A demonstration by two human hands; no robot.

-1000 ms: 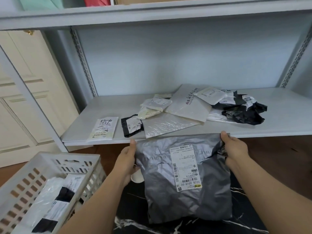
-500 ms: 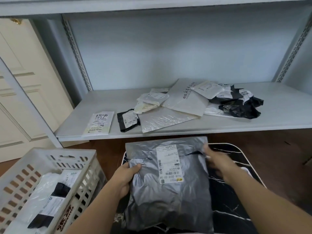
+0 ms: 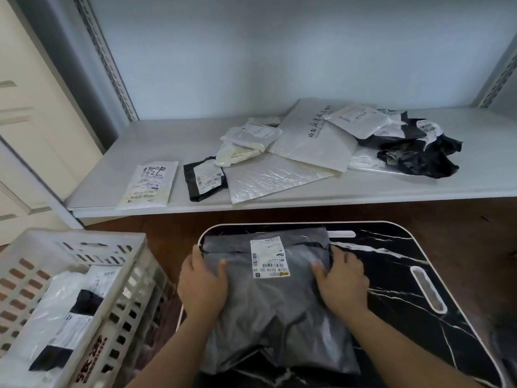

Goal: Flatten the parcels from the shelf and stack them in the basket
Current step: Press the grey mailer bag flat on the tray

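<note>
A large grey plastic parcel [image 3: 271,309] with a white label lies flat on a black marble-patterned board [image 3: 419,298]. My left hand [image 3: 202,284] presses on its left side with straight fingers. My right hand [image 3: 342,281] presses on its right side, fingers spread flat. A white slotted basket [image 3: 123,278] stands at the lower left and holds white and black parcels [image 3: 64,312]. On the shelf [image 3: 140,152] behind lie several more parcels: a white labelled one [image 3: 148,184], a small black one [image 3: 205,177] and a heap of white and black bags [image 3: 349,144].
The board has a handle slot [image 3: 428,289] on its right side and rests over a brown wooden floor [image 3: 461,214]. A cream door [image 3: 30,107] stands at the left. Perforated shelf uprights [image 3: 112,65] rise at the back corners.
The grey parcel came down from in front of the shelf edge onto the black board. Both hands moved from gripping its top corners to pressing flat on its sides.
</note>
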